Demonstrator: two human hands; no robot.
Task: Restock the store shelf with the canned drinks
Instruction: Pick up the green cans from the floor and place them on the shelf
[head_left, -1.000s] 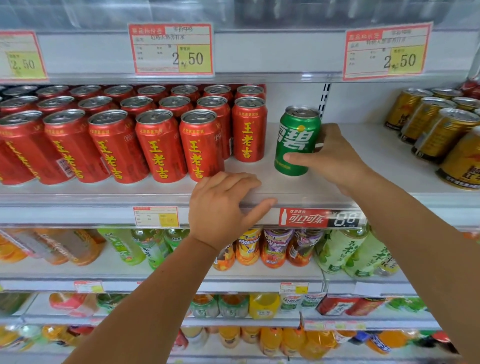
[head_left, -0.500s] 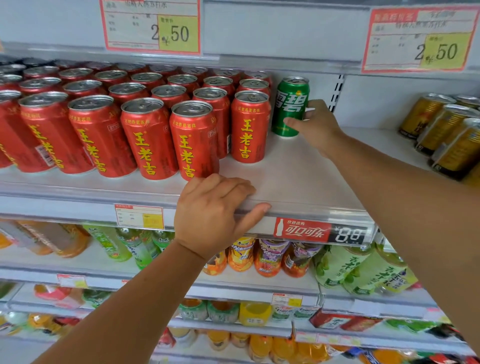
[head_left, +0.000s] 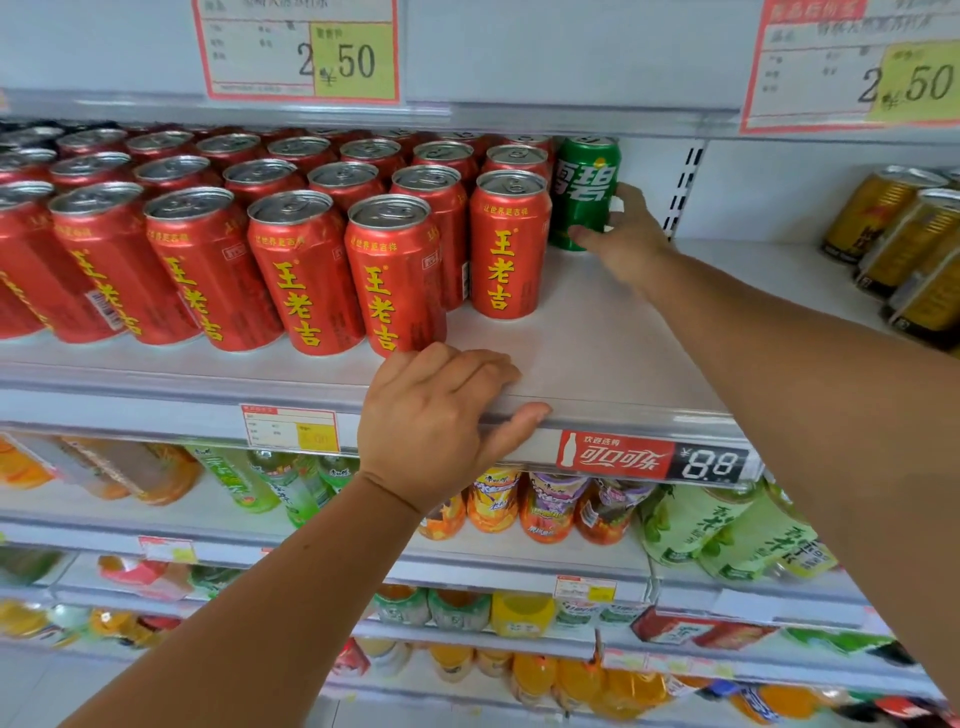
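A white store shelf (head_left: 597, 353) is seen, with bottles (head_left: 519, 504) on the tiers below. The green can (head_left: 584, 192) has been pushed from mid-shelf to the back, beside the rearmost red cans (head_left: 306, 270), and is gripped upright by the right hand (head_left: 623, 239). The shelf edge is still clasped by the left hand (head_left: 436, 421). One green can and two price cards (head_left: 301, 52) are counted; the red and gold cans (head_left: 904, 244) are too hidden to count.

A green can (head_left: 584, 192) stands upright at upper centre of the frame, deep on the white shelf (head_left: 587, 353), beside rows of red cans (head_left: 306, 270).
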